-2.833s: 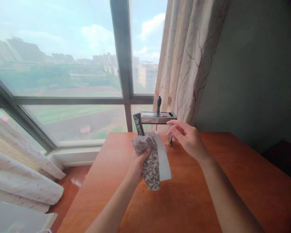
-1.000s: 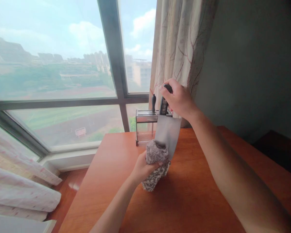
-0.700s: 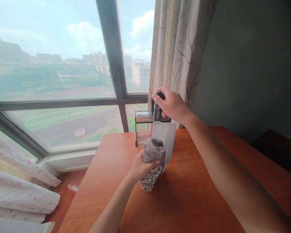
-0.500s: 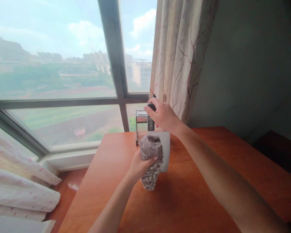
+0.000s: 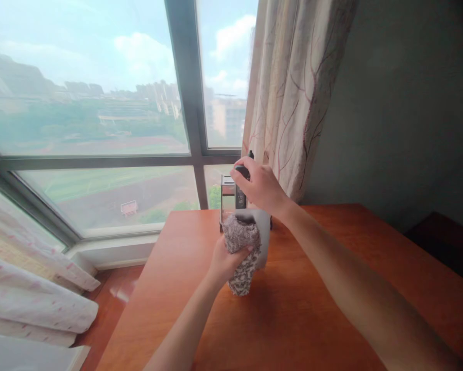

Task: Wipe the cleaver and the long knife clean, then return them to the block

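Right hand: closed around the dark handle of the cleaver, held upright with blade pointing down, above the far part of the table.
Left hand: clenched on the speckled grey cloth, pressing it against the near face of the blade.
Cleaver position: between both hands, handle in the right above, blade below wrapped by the cloth in the left; whether the lower edge touches the table cannot be told.
Knife rack: just behind the cleaver, mostly hidden by the right hand, one black handle showing above it.
Surroundings: window behind, patterned curtain right of the rack.
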Motion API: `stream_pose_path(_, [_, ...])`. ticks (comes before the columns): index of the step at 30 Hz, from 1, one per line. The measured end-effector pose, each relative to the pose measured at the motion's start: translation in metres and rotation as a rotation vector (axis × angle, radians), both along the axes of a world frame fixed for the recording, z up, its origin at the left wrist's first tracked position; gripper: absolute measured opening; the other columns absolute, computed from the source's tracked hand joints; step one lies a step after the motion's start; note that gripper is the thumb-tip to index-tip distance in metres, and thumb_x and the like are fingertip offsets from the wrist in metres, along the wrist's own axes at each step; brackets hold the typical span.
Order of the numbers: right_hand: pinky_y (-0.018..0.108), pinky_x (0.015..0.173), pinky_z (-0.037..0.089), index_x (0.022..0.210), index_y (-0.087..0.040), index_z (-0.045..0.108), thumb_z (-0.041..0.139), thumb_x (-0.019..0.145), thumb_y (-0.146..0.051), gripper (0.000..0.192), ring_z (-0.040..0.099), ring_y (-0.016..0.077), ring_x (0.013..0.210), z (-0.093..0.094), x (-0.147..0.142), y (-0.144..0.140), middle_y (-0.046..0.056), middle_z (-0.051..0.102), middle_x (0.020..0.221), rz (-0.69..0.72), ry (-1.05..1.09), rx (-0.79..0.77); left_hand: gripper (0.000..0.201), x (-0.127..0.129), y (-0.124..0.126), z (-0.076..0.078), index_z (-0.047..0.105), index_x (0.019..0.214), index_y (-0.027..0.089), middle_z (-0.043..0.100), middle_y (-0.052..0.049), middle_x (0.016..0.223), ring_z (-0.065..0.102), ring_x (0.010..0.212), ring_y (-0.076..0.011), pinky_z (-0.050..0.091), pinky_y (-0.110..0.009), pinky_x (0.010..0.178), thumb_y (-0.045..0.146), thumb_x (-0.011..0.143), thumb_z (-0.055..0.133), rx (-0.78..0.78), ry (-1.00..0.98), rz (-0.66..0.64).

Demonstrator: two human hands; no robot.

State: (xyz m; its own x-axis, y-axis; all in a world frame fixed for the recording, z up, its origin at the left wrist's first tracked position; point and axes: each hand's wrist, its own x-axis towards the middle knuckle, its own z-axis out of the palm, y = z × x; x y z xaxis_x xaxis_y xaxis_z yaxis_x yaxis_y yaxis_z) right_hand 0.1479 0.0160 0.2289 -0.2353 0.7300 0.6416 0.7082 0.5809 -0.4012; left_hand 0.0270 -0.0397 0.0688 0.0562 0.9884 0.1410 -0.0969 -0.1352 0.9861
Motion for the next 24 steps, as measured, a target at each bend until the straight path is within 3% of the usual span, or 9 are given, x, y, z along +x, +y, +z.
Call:
stream_pose_path(7, [0.025, 0.060, 0.043, 0.097, -0.016, 0.057, 0.042, 0.091, -0.032, 0.023, 0.062, 0.0146, 0.062, 0.074, 0.017, 0.047, 0.000, 0.061, 0.070, -0.033, -0.018, 0.064, 0.045, -0.003, 0.005, -0.004, 0.067, 0.099, 0.013, 0.072, -0.011, 0.094, 0.065, 0.091, -0.0301, 0.052, -0.038, 0.078, 0.033, 0.060, 0.079, -0.053, -0.008, -0.034])
stream_pose_path(12, [0.017, 0.048, 0.032, 0.100, -0.010, 0.053, 0.034, 0.092, -0.034, 0.032, 0.054, 0.0021, 0.048, 0.118, 0.012, 0.074, 0.000, 0.064, 0.079, -0.081, -0.070, 0.211, 0.044, -0.005, 0.009, -0.008, 0.067, 0.096, 0.013, 0.072, -0.010, 0.094, 0.065, 0.089, -0.0279, 0.052, -0.036, 0.076, 0.035, 0.061, 0.078, -0.129, -0.089, 0.000])
stream_pose_path(18, [0.012, 0.041, 0.028, 0.099, -0.010, 0.049, 0.033, 0.089, -0.035, 0.032, 0.046, -0.0045, 0.041, 0.136, -0.004, 0.094, -0.004, 0.063, 0.078, -0.041, -0.130, 0.317, 0.049, -0.006, 0.012, -0.016, 0.064, 0.102, 0.011, 0.071, -0.012, 0.094, 0.066, 0.085, -0.0259, 0.053, -0.035, 0.074, 0.036, 0.063, 0.078, -0.217, -0.229, -0.009])
stream_pose_path(24, [0.019, 0.051, 0.031, 0.074, -0.014, 0.041, -0.006, 0.078, -0.034, 0.052, 0.059, -0.0012, 0.063, 0.138, -0.014, 0.110, -0.002, 0.063, 0.082, -0.087, -0.141, 0.276, 0.052, -0.009, 0.014, -0.017, 0.064, 0.105, 0.011, 0.072, -0.012, 0.093, 0.067, 0.082, -0.0257, 0.053, -0.035, 0.074, 0.039, 0.064, 0.078, -0.271, -0.274, -0.036])
